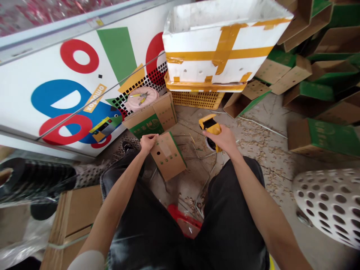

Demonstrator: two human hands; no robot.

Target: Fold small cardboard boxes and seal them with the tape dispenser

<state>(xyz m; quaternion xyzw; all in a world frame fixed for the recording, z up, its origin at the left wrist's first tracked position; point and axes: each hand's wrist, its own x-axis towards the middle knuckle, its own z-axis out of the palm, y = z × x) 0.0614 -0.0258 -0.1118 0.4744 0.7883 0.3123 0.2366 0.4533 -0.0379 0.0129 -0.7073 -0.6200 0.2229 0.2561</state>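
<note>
My left hand (148,143) grips the upper corner of a small brown cardboard box (168,157) with green edges and punched holes, which is held up over my knees. My right hand (219,140) is closed around a yellow tape dispenser (211,125) with a tape roll (210,144) at its lower end. My fingers hide part of the dispenser's body. Both hands are above my dark jeans (180,225).
A white foam box (219,45) bound with yellow tape sits on a yellow plastic crate (197,99). Folded green-and-brown cartons (323,138) are piled at right. A white perforated stool (329,202), a pink stool (141,98) and a printed white panel (64,93) stand nearby.
</note>
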